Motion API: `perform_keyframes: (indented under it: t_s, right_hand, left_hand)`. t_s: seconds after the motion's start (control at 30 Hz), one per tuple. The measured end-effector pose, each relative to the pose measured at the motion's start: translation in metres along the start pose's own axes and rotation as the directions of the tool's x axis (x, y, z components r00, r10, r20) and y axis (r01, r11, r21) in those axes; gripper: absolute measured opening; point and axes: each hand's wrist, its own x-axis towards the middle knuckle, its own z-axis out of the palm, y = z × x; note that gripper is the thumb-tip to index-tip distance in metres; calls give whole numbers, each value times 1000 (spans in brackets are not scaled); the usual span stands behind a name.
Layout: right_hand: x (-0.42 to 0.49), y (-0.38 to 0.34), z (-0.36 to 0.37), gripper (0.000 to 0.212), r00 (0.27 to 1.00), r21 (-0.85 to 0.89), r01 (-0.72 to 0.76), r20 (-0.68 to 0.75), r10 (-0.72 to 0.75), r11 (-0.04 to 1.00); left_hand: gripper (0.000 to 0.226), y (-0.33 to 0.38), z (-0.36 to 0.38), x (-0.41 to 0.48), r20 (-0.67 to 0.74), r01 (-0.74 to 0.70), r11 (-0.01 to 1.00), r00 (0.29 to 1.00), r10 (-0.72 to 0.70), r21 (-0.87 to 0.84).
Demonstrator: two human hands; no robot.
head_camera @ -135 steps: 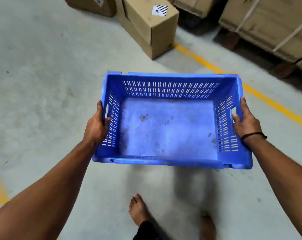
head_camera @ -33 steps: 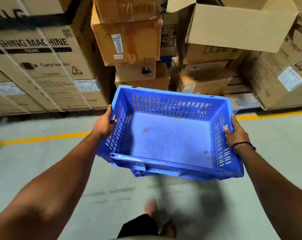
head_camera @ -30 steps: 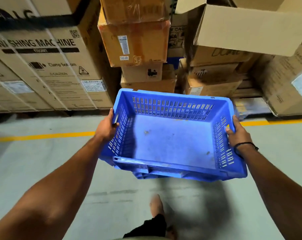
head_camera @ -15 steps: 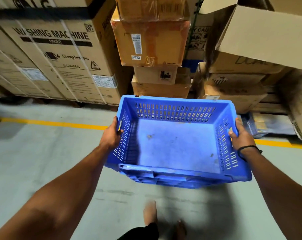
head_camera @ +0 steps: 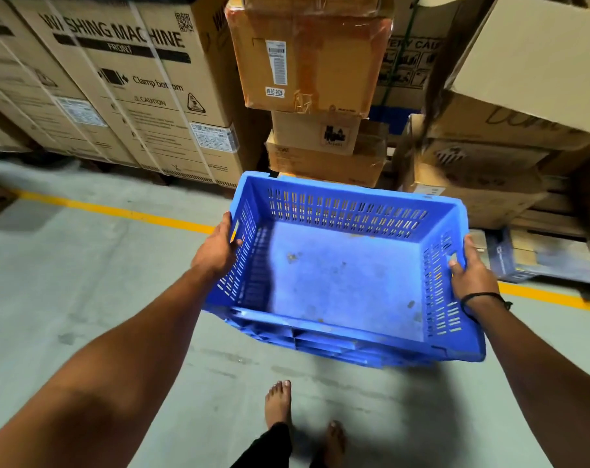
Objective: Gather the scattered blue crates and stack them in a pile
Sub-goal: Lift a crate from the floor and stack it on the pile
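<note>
The big strapped carton (head_camera: 145,96) at the upper left reads "WASHING MACHINE", with "FRONT" on a black bar, then "Clamp bottom" and "CAUTION" beside a warning triangle. It also carries a QR code and white stickers whose print is too small to read. To its right a tape-wrapped brown carton (head_camera: 307,62) tops a stack of smaller boxes. It bears a barcode label and a sticker (head_camera: 274,92) dated "18-03-2026".

The blue crate (head_camera: 337,282) is in the air above the floor (head_camera: 84,282), just in front of that stack, with its slotted walls and scuffed, speckled bottom facing up. The left hand (head_camera: 215,251) grasps the rim of its left end wall, fingers clenched around it. The right hand (head_camera: 472,275), a black band (head_camera: 479,297) at the wrist, grasps the right end wall the same way.

The floor is grey concrete with a yellow line (head_camera: 118,211) painted along the foot of the cartons. The person's bare feet (head_camera: 278,403) stand near its bottom edge.
</note>
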Motion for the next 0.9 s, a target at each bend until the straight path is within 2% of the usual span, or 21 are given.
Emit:
perform_keyframes:
  t_s: [0.1,0.17,0.27,0.37,0.67,0.9]
  right_hand:
    - [0,-2,-4,65,994,-37,93,52,-91,995]
    - [-5,0,-5,69,986,-169,167,13,-167,971]
    - [-26,13,-1,70,943,-386,300,-14,-331,872]
    - [-49,28,7,78,934,-454,338,52,-353,825]
    - [-36,16,2,84,947,-412,315,82,-309,855]
    - [-35,19,-1,82,954,-431,295,83,-288,853]
  left_hand:
    - [74,-1,3,-6,-94,-129,946,982,163,296]
    - [73,0,5,-13,-94,-183,902,967,237,391]
    - [73,-6,11,-22,-16,-203,889,973,230,410]
    - [87,-7,9,-21,-5,-217,898,972,237,382]
    - [81,-7,10,-19,-28,-195,931,977,214,310]
    - [69,-11,17,-28,-45,-235,920,964,261,315]
